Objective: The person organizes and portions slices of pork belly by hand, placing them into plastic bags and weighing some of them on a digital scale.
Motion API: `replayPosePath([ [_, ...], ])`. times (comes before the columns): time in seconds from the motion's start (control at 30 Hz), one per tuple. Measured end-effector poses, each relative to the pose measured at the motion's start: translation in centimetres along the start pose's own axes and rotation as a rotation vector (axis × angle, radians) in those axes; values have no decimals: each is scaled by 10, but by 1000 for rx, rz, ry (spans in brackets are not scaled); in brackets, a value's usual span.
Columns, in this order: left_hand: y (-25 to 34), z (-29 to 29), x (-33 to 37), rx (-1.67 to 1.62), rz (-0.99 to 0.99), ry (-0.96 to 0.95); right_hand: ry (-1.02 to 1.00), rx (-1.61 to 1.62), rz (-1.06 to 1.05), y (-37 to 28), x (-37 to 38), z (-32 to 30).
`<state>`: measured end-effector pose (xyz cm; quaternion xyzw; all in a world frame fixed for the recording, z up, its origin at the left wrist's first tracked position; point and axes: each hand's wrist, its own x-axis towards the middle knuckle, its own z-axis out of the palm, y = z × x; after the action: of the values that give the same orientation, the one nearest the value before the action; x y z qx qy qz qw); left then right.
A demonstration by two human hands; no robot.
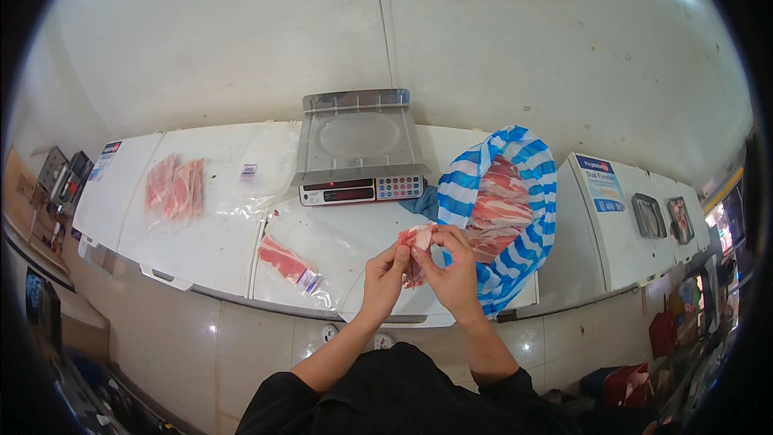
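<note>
Both my hands meet in front of me over the near edge of the white freezer top. My left hand (385, 275) pinches one side of a bunched slice of raw bacon (416, 235), and my right hand (451, 267) grips its other side. Part of the slice hangs below the fingers. Just right of my right hand, a blue-and-white striped plastic bag (541, 217) stands open with a heap of sliced bacon (501, 208) in it. Left of my hands lies a labelled clear pack of bacon (283, 261).
Behind my hands stands a digital weighing scale (361, 141) with a bare metal pan. A blue cloth (420, 204) lies beside it. Farther left are another pack of bacon slices (175, 188) and a clear plastic bag (254, 185). Metal trays (649, 216) rest on the right freezer (620, 234).
</note>
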<state>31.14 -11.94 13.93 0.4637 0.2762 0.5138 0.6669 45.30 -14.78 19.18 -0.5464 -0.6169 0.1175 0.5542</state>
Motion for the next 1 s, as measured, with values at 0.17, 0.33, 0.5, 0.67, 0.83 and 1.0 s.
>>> replayPosePath([
  [0.17, -1, -4, 4, 98, 11, 6, -76, 252, 136, 12, -2, 3],
  [0.33, 0, -5, 7, 109, -28, 27, -168, 458, 278, 22, -1, 2],
  [0.5, 3, -11, 12, 54, -175, -27, -263, 535, 396, 36, 4, -2],
  [0.67, -15, -10, 23, -98, -144, -2, -290, 928, 668, 44, 17, -16],
  [0.83, -18, -7, 32, -153, -220, -13, -238, 1136, 678, 53, 15, -31],
  [1.0, -32, 4, 61, -261, -256, 101, -29, 1065, 261, 64, -7, -83],
])
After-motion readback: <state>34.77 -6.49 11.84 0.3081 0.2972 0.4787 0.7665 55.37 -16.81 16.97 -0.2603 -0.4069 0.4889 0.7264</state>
